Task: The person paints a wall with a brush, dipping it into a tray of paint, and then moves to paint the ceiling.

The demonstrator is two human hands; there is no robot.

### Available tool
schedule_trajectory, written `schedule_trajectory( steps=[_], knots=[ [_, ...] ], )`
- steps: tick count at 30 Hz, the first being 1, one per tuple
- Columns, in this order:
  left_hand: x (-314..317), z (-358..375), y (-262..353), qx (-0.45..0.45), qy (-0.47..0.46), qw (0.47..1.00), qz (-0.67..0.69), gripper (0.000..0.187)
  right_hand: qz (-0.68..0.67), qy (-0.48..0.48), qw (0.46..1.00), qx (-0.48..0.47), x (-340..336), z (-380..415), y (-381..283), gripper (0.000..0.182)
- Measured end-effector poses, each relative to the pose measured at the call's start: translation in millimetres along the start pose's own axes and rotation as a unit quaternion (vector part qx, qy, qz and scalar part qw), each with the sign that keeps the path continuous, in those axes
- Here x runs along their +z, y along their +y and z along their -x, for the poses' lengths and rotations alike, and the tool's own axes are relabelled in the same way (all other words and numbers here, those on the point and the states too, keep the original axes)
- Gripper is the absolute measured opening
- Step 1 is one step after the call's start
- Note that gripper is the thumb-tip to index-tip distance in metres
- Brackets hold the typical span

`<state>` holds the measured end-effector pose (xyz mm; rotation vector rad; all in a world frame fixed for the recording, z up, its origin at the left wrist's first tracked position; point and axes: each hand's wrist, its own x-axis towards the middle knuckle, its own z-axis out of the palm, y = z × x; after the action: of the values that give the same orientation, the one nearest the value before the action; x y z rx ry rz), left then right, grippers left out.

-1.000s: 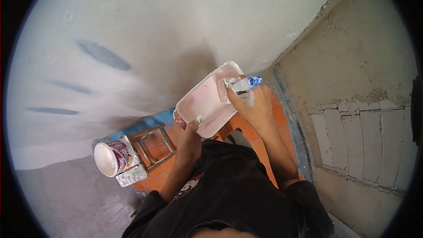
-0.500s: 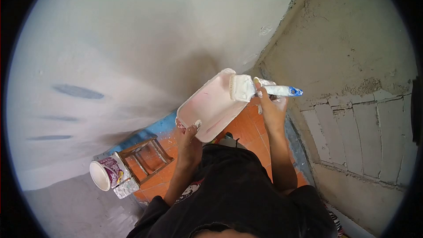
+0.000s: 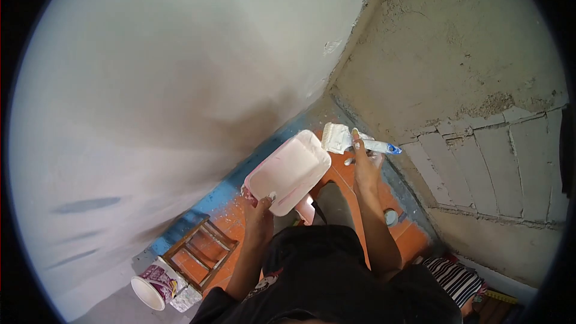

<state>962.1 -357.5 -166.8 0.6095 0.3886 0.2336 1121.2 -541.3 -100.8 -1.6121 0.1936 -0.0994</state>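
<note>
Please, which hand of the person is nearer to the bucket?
Left. The left hand grips the tray at its end nearer the bucket; the right hand holds the brush beyond the other end.

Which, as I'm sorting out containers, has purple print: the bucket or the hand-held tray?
The bucket, lower left in the picture, beside the wooden frame. Purple print covers part of its side; the tray in the left hand shows none.

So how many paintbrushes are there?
1: the paintbrush in the right hand, its bristles near the pink tray. Any inside the bucket would be hidden, because I can't see its bottom.
</note>
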Motion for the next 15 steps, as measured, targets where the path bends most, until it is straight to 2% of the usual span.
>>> schedule_trajectory(
  steps=[2,3,6,9,10,13,15],
  knots=[
    [0.4,-11.0,-7.3,-0.002,0.012,1.0,0.001,0.073,-0.006,0.006,1.0,0.004,-5.4,-25.8,16.2,0.031],
    [-9.7,24.3,-0.8,0.015,0.023,1.0,0.005,0.073,-0.013,-0.008,1.0,0.001,-9.3,-2.1,18.2,0.032],
    [-13.3,27.7,-12.1,0.026,0.069,0.997,0.011,0.073,-0.047,-0.019,0.998,0.033,-8.4,-32.7,55.0,0.034],
    [-21.5,16.5,-36.7,0.061,0.094,0.992,0.058,0.074,-0.047,-0.117,0.991,0.036,5.5,-72.2,101.3,0.036],
    [-19.5,36.2,-37.2,0.078,0.109,0.988,0.072,0.075,-0.039,-0.135,0.988,0.055,10.8,-67.1,106.0,0.037],
    [-18.2,35.5,-49.8,0.108,0.146,0.979,0.094,0.079,-0.017,-0.158,0.983,0.096,42.6,-99.4,161.6,0.04],
    [-10.9,33.0,-53.4,0.131,0.167,0.973,0.087,0.08,0.063,-0.164,0.979,0.099,60.3,-121.2,194.8,0.041]
  ],
)
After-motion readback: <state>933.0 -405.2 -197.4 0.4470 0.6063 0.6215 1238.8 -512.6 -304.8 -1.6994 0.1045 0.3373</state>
